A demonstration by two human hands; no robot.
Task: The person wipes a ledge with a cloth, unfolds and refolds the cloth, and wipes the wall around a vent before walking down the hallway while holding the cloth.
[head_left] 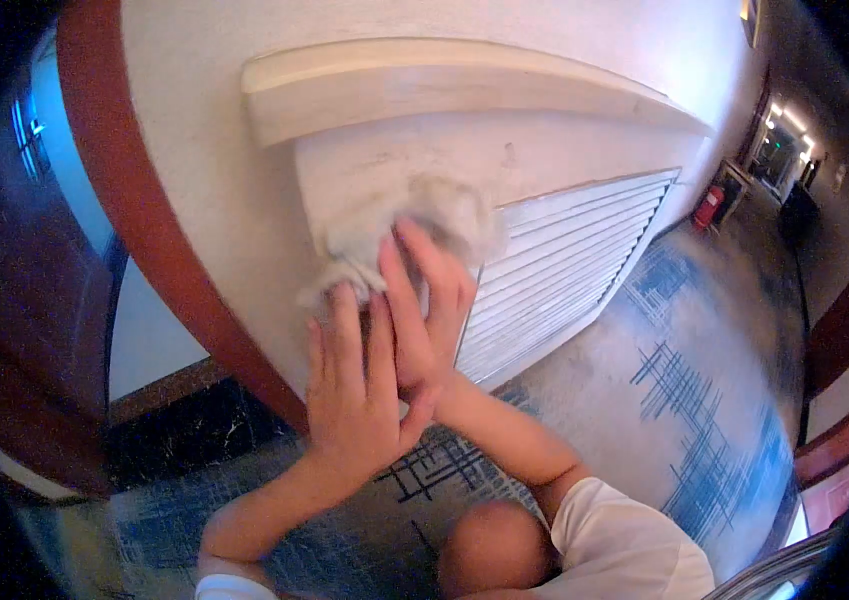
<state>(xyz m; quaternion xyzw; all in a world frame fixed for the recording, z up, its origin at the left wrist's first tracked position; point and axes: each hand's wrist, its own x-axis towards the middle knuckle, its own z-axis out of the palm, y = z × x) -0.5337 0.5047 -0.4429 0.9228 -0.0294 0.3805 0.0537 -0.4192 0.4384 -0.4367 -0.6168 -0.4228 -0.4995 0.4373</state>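
Cloth, head view (444, 200): lay crumpled, partly blurred, against the white panel (344, 165), below the ledge (444, 80), just beside the louvred grille (569, 260).
Left hand (354, 405): fingers extended, tips at the cloth's lower folds; pinch could not be told.
Right hand (434, 345): fingers reached onto the cloth; pinch likewise unclear.
Handling: judged light, soft, limp; bunched folds offered best hold.

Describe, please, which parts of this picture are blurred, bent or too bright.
Head view, centre: the cloth is smeared by blur; head view, top and left: the wide lens bows the ledge and red-brown trim; head view, upper right: corridor lights glare; head view, corners: black.
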